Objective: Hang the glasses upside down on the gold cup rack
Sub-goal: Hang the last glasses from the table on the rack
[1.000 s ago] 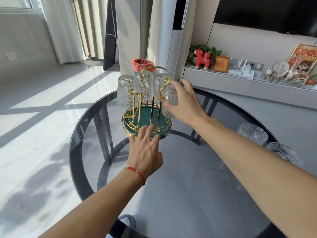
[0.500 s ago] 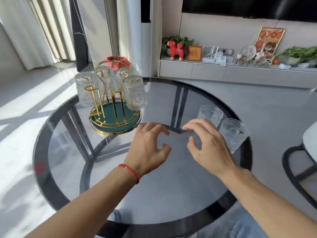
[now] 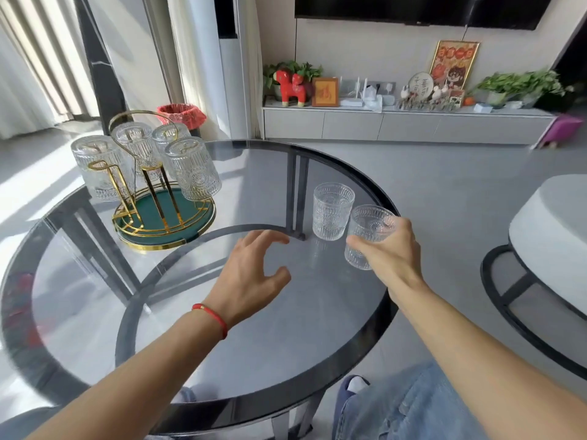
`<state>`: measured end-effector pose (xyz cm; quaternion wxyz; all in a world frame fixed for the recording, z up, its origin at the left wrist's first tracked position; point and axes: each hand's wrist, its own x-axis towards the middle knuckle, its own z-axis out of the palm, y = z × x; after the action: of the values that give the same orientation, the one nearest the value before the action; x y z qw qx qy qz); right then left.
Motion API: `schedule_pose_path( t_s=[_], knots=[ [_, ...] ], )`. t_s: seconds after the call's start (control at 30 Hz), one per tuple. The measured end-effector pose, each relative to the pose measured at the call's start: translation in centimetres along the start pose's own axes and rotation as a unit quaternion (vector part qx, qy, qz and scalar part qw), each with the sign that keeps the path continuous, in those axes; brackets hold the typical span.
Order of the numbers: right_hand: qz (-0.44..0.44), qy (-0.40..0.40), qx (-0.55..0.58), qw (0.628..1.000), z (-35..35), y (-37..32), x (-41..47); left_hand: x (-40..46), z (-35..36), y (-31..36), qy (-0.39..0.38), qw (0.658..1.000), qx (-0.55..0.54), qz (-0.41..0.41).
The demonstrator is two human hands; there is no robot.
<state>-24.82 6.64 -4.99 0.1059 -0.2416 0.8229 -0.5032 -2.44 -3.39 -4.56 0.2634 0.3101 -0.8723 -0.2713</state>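
Note:
The gold cup rack (image 3: 149,214) with a green round base stands at the table's far left. Several ribbed glasses hang on it upside down, the nearest one (image 3: 193,168) on its right side. Two more ribbed glasses are upright at the table's right edge. My right hand (image 3: 389,249) is wrapped around the nearer glass (image 3: 365,230), which tilts slightly. The other glass (image 3: 332,211) stands just left of it, untouched. My left hand (image 3: 254,271), with a red cord at the wrist, hovers over the table's middle, fingers spread, holding nothing.
The round glass table (image 3: 286,393) has a dark rim and dark legs showing through the top. A white round stool (image 3: 552,246) stands to the right. A low cabinet (image 3: 406,125) with ornaments lines the far wall; a red-lined bin (image 3: 181,114) sits behind the rack.
My right hand left the rack, crossed to the table's right edge and closed on the nearer upright glass. My left hand drew back from the rack's base to mid-table.

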Motion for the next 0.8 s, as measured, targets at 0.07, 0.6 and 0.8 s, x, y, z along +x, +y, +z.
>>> schedule_pose_path(
  t_s=[0.07, 0.6, 0.8],
  knots=[
    [-0.078, -0.001, -0.004, 0.997, -1.0, -0.2, -0.4, -0.1, -0.1, 0.3, -0.012, 0.998, -0.055, -0.02],
    [-0.169, -0.407, 0.046, 0.897, 4.3, -5.0, -4.5, 0.9, -4.3, -0.3, 0.051, 0.873, -0.434, -0.216],
    [-0.02, -0.471, 0.278, 0.837, 7.4, -6.5, -5.8, 0.7, -6.7, -1.8, 0.084, 0.833, -0.491, -0.241]
  ],
)
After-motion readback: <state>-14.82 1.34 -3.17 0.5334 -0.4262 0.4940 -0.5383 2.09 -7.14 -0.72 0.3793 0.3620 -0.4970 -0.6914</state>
